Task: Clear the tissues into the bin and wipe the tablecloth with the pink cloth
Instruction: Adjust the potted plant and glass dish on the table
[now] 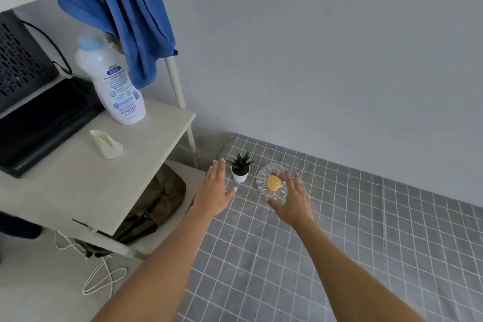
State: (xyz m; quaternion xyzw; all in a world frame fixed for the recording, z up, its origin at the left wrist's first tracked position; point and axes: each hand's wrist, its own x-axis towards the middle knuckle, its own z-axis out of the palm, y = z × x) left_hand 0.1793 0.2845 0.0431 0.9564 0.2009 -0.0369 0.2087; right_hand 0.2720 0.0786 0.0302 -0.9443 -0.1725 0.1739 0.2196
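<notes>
One grey checked tablecloth (pixel 339 243) across lower right of frame. On it, near centre: one small potted succulent (pixel 240 168) and, just right of it, one cut-glass bowl (pixel 271 180) with one yellow piece (pixel 273 182) inside. Upper left: one white shelf unit (pixel 86 178) bearing one white bottle (pixel 112 78), one small cream object (pixel 107 144), one black device (pixel 39 112); one blue cloth (pixel 125 8) draped over top rail. Two hands, both spread flat, fingers apart, holding nothing: left hand (pixel 214 191) at tablecloth's left edge beside the succulent; right hand (pixel 294 202) overlapping the bowl's right rim, contact unclear. No tissue, bin, pink cloth in frame.
</notes>
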